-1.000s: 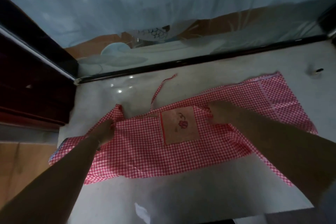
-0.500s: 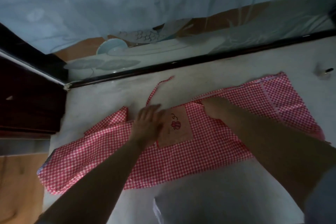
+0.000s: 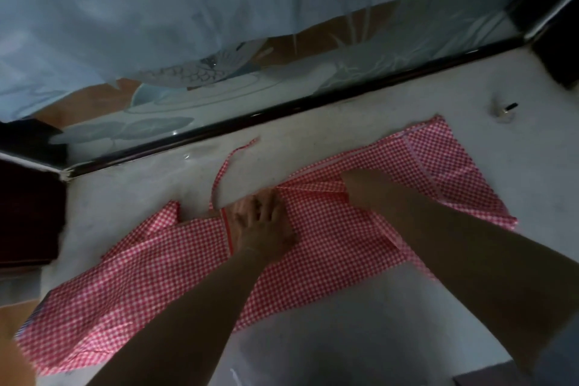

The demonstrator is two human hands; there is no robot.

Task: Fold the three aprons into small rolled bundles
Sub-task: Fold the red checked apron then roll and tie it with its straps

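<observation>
Pale countertop [image 3: 313, 338] under a frosted window, red gingham apron [image 3: 141, 279] spread flat across it. My left hand [image 3: 263, 222] presses open-fingered on the middle to pin it, right hand [image 3: 360, 185] holds the folded edge; can't tell its fingers.

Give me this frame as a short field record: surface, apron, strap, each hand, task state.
surface: pale floor, glass panel with dark frame along its far edge
apron: red-and-white checked apron, spread flat, upper edge partly folded over near the middle
strap: thin tie trailing from the apron toward the glass
left hand: left hand pressing flat on the apron's middle, fingers spread
right hand: right hand on the fold at the upper edge; grip hidden
other: small dark-tipped object on the floor, far right
task state: not yet rolled; only one apron in view
</observation>
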